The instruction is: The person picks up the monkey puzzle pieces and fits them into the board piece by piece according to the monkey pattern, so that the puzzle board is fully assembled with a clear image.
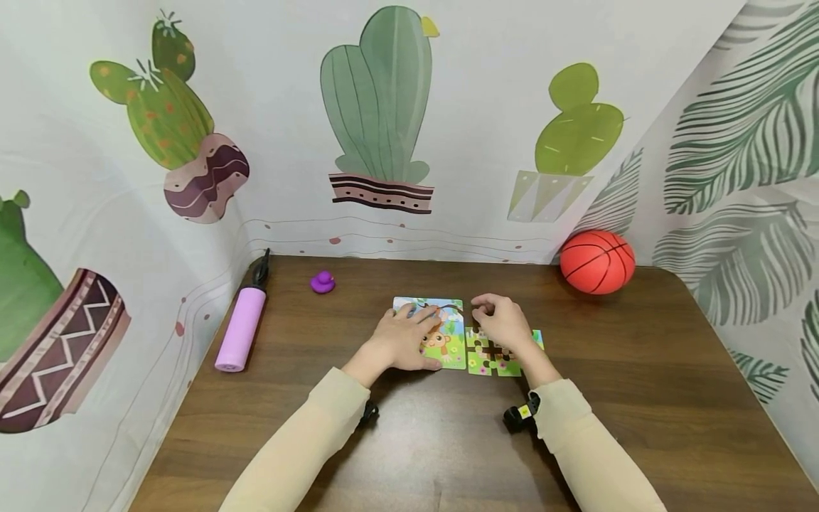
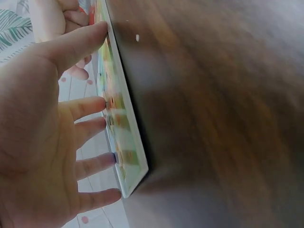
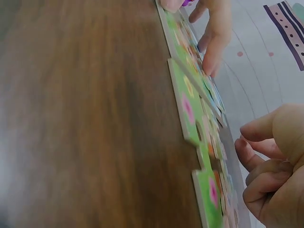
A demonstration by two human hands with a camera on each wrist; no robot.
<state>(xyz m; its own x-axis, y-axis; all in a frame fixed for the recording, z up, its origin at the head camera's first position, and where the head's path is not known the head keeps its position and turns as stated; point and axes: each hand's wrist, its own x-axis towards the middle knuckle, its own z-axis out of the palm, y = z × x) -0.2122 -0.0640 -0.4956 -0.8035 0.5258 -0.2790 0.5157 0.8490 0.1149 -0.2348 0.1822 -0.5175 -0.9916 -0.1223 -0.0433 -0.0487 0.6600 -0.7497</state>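
My left hand (image 1: 402,340) lies with fingers spread over a flat picture board (image 1: 456,350) that shows a cartoon monkey. In the left wrist view, its fingertips rest along the top of the board, with the thumb at the near edge. Just to the right are jigsaw pieces (image 1: 478,361), partly fitted together, with a dark gap in the middle. Above their far side hovers my right hand (image 1: 505,323), fingers loosely curled and thumb near the index finger. Nothing shows between those fingers (image 3: 251,156) in the right wrist view.
A purple rubber duck (image 1: 323,282) sits toward the back left of the wooden table (image 1: 409,441). Left of it lies a pink hand pump (image 1: 241,331) with a black nozzle. An orange-red toy basketball (image 1: 598,262) stands at the back right by the cactus-printed wall cloth (image 1: 473,142).
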